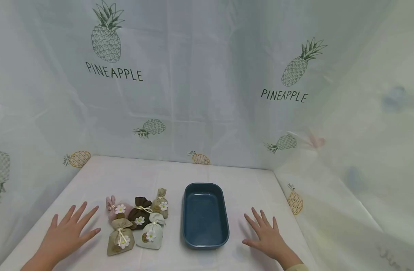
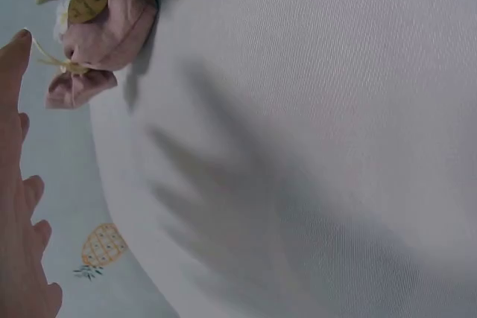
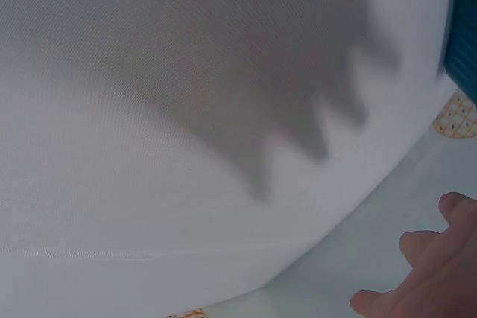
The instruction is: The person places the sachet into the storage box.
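On the far left, the left hand [image 1: 62, 237] has its fingers spread wide. It holds nothing and is up over the white table [image 1: 240, 188], with its shadow below. Its thumb points at the bags but does not touch them.

Next come five little bags, close together. The pink bag [image 1: 113, 213] is at the back, with the front tan bag [image 1: 114, 241] just before it. Then comes the dark brown bag [image 1: 135, 215]. Next is the pale bag [image 1: 154, 242] in front, and the back tan bag [image 1: 158, 209] stands behind it.

Right of them sits the blue tray [image 1: 204, 218]. All five bags are outside it.

On the far right, the right hand [image 1: 268, 238] has spread fingers too and holds nothing. It is near the tray.

It looks like nothing is done yet, and all the work is left.
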The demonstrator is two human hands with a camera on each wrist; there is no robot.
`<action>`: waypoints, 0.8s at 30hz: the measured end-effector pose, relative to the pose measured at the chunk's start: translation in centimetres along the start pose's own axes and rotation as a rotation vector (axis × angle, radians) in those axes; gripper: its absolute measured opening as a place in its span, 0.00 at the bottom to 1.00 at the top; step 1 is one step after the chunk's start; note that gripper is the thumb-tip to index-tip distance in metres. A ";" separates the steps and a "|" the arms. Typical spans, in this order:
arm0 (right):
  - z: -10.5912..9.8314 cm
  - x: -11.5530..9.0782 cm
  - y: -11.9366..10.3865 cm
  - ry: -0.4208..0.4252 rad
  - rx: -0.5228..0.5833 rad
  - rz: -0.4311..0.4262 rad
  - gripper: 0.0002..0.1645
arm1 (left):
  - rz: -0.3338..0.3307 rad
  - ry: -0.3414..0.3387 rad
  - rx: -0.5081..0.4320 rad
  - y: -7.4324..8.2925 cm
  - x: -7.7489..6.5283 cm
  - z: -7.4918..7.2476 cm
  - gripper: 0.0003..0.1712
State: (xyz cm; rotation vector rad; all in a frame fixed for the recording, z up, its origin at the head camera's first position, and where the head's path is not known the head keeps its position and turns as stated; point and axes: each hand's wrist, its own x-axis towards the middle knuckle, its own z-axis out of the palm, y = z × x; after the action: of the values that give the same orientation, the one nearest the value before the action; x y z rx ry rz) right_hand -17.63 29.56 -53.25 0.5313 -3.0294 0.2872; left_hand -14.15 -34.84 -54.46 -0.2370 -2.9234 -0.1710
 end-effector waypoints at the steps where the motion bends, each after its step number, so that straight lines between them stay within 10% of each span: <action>1: 0.2 0.0 0.0 0.007 0.001 0.000 0.52 | 0.005 0.003 0.004 0.2 0.0 0.1 0.49; 16: 1.0 0.7 -1.6 0.019 0.141 0.002 0.50 | 0.011 -0.056 -0.001 3.4 0.2 0.1 0.49; 24: 2.1 1.4 -3.2 -0.042 0.274 0.069 0.52 | -0.015 -0.035 -0.179 4.8 -0.4 1.0 0.49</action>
State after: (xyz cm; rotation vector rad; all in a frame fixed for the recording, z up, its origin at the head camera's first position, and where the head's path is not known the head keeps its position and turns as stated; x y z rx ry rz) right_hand -17.83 25.73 -54.64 0.4519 -3.0707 0.7103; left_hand -13.16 -30.05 -55.09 -0.2468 -2.9466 -0.4361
